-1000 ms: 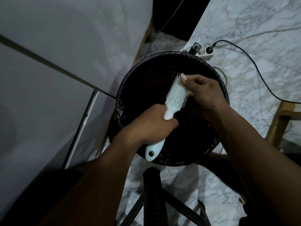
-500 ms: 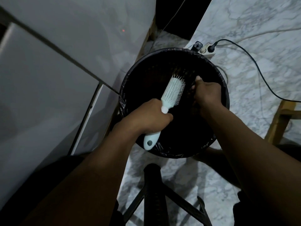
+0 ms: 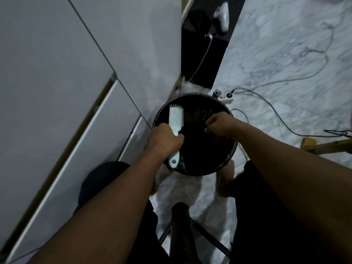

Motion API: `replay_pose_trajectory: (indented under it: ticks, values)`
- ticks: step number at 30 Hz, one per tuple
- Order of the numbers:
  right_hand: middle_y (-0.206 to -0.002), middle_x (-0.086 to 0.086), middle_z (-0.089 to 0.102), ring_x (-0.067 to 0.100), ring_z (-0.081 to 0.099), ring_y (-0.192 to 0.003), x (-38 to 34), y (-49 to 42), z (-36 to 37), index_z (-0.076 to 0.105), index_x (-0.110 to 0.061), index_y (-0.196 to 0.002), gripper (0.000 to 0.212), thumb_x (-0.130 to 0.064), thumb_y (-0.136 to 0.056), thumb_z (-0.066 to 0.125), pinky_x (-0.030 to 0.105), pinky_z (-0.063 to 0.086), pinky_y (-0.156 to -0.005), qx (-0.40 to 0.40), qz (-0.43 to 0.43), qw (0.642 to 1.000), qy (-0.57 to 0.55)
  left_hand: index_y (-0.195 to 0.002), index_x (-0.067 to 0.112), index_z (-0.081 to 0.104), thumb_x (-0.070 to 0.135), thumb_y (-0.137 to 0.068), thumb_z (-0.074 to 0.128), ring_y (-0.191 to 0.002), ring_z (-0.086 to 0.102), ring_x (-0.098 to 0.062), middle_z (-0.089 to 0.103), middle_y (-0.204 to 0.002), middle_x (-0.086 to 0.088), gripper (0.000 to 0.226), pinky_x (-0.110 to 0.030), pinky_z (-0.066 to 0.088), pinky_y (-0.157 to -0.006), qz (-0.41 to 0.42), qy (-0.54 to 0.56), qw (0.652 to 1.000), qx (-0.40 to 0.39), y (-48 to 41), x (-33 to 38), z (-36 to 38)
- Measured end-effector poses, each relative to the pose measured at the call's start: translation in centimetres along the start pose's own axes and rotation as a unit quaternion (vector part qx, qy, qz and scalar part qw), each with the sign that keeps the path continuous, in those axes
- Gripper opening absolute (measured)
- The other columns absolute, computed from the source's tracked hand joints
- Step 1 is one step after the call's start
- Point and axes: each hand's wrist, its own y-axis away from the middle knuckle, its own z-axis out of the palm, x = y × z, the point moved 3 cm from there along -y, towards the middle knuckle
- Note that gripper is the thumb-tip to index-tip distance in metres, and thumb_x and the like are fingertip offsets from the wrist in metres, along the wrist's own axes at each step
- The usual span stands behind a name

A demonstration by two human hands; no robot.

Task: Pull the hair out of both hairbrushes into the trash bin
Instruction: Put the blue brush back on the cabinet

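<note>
A round black trash bin (image 3: 225, 164) with a dark liner stands on the marble floor between my legs. My left hand (image 3: 164, 141) grips the handle of a pale hairbrush (image 3: 176, 119), held upright over the bin's left side with the bristles facing right. My right hand (image 3: 219, 125) hovers over the bin's right side, apart from the brush, fingers curled and pinched together. Whether it holds hair is too dark to tell. No second hairbrush is in view.
White cabinet doors (image 3: 76, 92) fill the left. A power strip (image 3: 225, 96) with cables lies just behind the bin. A black stool leg (image 3: 181, 225) stands at the bottom centre. A wooden furniture leg (image 3: 323, 145) is at right. A white device (image 3: 222, 16) charges at top.
My right hand came off the bristles and moved right, away from the brush. My left hand swung the brush upright toward the bin's left side. My view pulled back and up.
</note>
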Motion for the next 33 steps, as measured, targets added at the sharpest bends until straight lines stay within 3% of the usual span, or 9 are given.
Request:
replay_pose_trajectory:
  ticks: [3, 7, 9, 13, 16, 20, 25, 29, 33]
  values:
    - [-0.119, 0.013, 0.066, 0.028, 0.062, -0.106, -4.3, 4.4, -3.7, 0.072, -0.004, -0.115, 0.03, -0.021, -0.09, 0.069, 0.03, 0.045, -0.083, 0.022, -0.067, 0.996, 0.063, -0.082, 0.01, 0.059, 0.045, -0.077, 0.067, -0.076, 0.065, -0.029, 0.068, -0.086, -0.01, 0.036, -0.028, 0.043, -0.058, 0.038, -0.006, 0.998, 0.048, 2.3, 3.0, -4.5]
    - [-0.104, 0.009, 0.065, 0.021, 0.057, -0.086, -10.9, 11.6, -8.9, 0.072, -0.008, -0.1, 0.018, -0.022, -0.089, 0.068, 0.027, 0.043, -0.067, 0.087, -0.158, 0.977, 0.111, -0.08, 0.011, 0.06, 0.049, -0.076, 0.067, -0.071, 0.061, -0.029, 0.062, -0.079, -0.009, 0.039, -0.029, 0.041, -0.059, 0.102, -0.022, 0.988, 0.113, 6.5, 7.6, -11.8]
    - [-0.096, 0.006, 0.064, 0.019, 0.056, -0.078, -14.1, 15.8, -11.3, 0.072, -0.007, -0.105, 0.023, -0.024, -0.09, 0.069, 0.026, 0.043, -0.058, 0.12, -0.187, 0.968, 0.117, -0.082, 0.012, 0.061, 0.051, -0.078, 0.067, -0.07, 0.06, -0.029, 0.06, -0.077, -0.007, 0.04, -0.028, 0.04, -0.058, 0.13, -0.035, 0.979, 0.152, 9.2, 9.8, -15.5]
    - [-0.101, 0.011, 0.07, 0.028, 0.063, -0.082, -19.5, 23.3, -14.8, 0.071, -0.008, -0.1, 0.022, -0.027, -0.088, 0.069, 0.04, 0.054, -0.073, 0.167, -0.242, 0.946, 0.135, -0.082, 0.014, 0.058, 0.051, -0.076, 0.064, -0.076, 0.063, -0.03, 0.063, -0.083, -0.011, 0.038, -0.031, 0.042, -0.06, 0.166, -0.052, 0.961, 0.215, 14.9, 13.1, -22.7]
    - [-0.106, 0.006, 0.069, 0.028, 0.066, -0.096, -23.4, 28.1, -16.5, 0.071, -0.011, -0.102, 0.023, -0.028, -0.087, 0.067, 0.041, 0.057, -0.087, 0.195, -0.28, 0.926, 0.161, -0.075, 0.017, 0.052, 0.05, -0.072, 0.061, -0.078, 0.067, -0.031, 0.065, -0.082, -0.009, 0.035, -0.031, 0.042, -0.058, 0.192, -0.061, 0.945, 0.258, 19.2, 14.7, -27.6]
    - [-0.098, 0.001, 0.066, 0.026, 0.067, -0.097, -28.1, 33.7, -17.8, 0.066, -0.024, -0.09, 0.011, -0.033, -0.087, 0.071, 0.043, 0.058, -0.087, 0.211, -0.323, 0.909, 0.159, -0.086, 0.017, 0.059, 0.05, -0.075, 0.061, -0.073, 0.064, -0.022, 0.065, -0.081, -0.002, 0.034, -0.029, 0.042, -0.057, 0.184, -0.084, 0.925, 0.322, 24.1, 15.4, -33.2]
    - [-0.09, -0.002, 0.062, 0.028, 0.066, -0.101, -33.1, 38.7, -17.9, 0.066, -0.014, -0.113, 0.032, -0.035, -0.089, 0.069, 0.037, 0.055, -0.071, 0.219, -0.356, 0.894, 0.161, -0.077, 0.021, 0.048, 0.041, -0.079, 0.063, -0.069, 0.059, -0.018, 0.06, -0.077, 0.002, 0.025, -0.027, 0.04, -0.056, 0.178, -0.075, 0.904, 0.381, 28.2, 14.1, -39.2]
    - [-0.095, 0.001, 0.065, 0.027, 0.066, -0.105, -37.2, 40.4, -16.8, 0.066, -0.017, -0.11, 0.03, -0.036, -0.086, 0.071, 0.034, 0.052, -0.069, 0.212, -0.383, 0.885, 0.159, -0.084, 0.018, 0.052, 0.041, -0.078, 0.061, -0.075, 0.062, -0.022, 0.061, -0.081, 0.0, 0.025, -0.029, 0.04, -0.058, 0.139, -0.071, 0.889, 0.43, 30.3, 11.5, -43.4]
    - [-0.093, 0.0, 0.063, 0.024, 0.061, -0.094, -41.2, 41.3, -14.3, 0.066, -0.017, -0.109, 0.03, -0.035, -0.086, 0.071, 0.033, 0.049, -0.067, 0.19, -0.413, 0.875, 0.166, -0.086, 0.017, 0.053, 0.043, -0.078, 0.06, -0.078, 0.062, -0.024, 0.061, -0.082, 0.0, 0.028, -0.031, 0.041, -0.061, 0.101, -0.07, 0.877, 0.464, 31.5, 8.2, -46.6]
